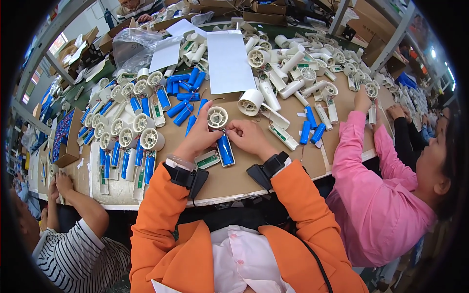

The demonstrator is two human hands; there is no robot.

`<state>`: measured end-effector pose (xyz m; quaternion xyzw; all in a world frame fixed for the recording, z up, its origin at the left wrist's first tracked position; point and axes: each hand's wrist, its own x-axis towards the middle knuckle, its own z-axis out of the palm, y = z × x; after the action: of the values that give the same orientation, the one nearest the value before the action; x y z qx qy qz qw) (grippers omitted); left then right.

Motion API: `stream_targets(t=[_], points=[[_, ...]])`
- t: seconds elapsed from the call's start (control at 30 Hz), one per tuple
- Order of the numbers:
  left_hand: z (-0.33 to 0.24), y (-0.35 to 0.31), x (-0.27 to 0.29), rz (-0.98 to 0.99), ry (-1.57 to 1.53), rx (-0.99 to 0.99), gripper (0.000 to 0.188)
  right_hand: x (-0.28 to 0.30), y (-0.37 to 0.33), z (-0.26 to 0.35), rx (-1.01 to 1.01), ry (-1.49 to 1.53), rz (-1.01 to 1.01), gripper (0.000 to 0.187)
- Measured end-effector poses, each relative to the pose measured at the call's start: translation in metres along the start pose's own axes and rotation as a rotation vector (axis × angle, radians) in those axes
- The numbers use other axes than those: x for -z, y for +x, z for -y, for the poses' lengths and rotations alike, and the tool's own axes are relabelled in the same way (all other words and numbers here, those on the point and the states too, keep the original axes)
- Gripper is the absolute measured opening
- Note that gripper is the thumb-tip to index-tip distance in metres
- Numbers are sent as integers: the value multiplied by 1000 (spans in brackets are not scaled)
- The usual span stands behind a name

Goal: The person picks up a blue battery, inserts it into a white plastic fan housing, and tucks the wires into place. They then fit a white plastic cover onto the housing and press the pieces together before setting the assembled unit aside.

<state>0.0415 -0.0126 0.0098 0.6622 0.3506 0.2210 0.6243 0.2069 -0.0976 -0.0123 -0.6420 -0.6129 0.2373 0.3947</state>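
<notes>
My left hand [198, 136] is closed round a white plastic housing [217, 117], a short round drum with a spoked grille facing up. Below the drum, a blue cylindrical battery [225, 150] lies in the housing's open handle half, pointing toward me. The fingertips of my right hand [249, 136] are pinched together at the top of that battery, by thin wires; what exactly they grip is too small to make out. Beside my left wrist, a white handle half with a green circuit board [208, 159] is on the table.
Similar housings with batteries [128, 136] stand in rows at left. Loose blue batteries [183, 110], white sheets [229, 61] and piled white housings [308, 73] cover the far side. A cardboard box [67, 136] sits far left. Co-workers sit at both sides, one in a pink sleeve [359, 161].
</notes>
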Motion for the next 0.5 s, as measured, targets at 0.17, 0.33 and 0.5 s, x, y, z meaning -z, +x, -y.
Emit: stream_targets(t=[0.17, 0.33, 0.5], points=[[-4, -1, -4, -7, -24, 49, 93, -3, 0, -3, 30, -13, -10, 17], [-4, -1, -6, -16, -4, 15, 94, -4, 0, -6, 66, -38, -33, 16], [7, 1, -4, -53, 19, -30, 94, -6, -1, -9, 134, -53, -63, 16]])
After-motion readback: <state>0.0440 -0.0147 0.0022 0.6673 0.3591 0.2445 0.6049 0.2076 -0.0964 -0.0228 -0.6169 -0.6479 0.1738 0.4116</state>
